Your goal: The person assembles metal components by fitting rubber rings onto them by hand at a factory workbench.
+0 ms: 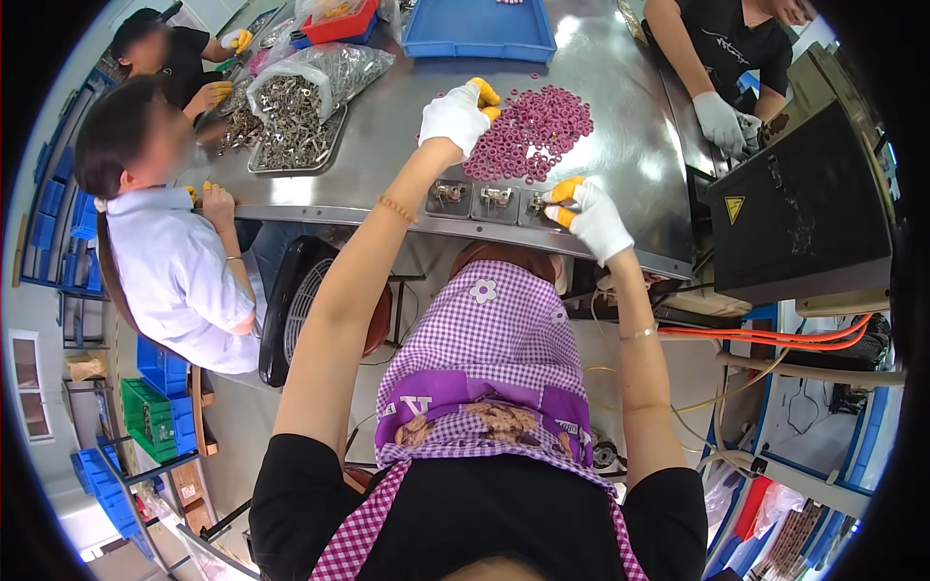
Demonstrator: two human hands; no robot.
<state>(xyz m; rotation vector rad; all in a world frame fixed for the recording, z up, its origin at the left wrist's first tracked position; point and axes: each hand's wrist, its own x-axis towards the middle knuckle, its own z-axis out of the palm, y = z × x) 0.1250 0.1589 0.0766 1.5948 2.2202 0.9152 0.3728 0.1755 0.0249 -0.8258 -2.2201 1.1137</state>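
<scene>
As the left hand (455, 119) curls by purple rings (542, 121), the right hand (595, 219) bends over metal fittings (536, 203); can't tell if either grips. Square trays (495, 220) run left-to-right along the smooth steel table's (625, 155) near edge.

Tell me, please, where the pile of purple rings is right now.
In the head view, the purple rings lie heaped on the metal table, mostly right of the left hand and just beyond the small trays.

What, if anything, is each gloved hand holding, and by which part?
Cannot be told: the left hand is at the edge of the purple rings, the right hand at the rightmost small tray; anything pinched is hidden or too small.
</scene>
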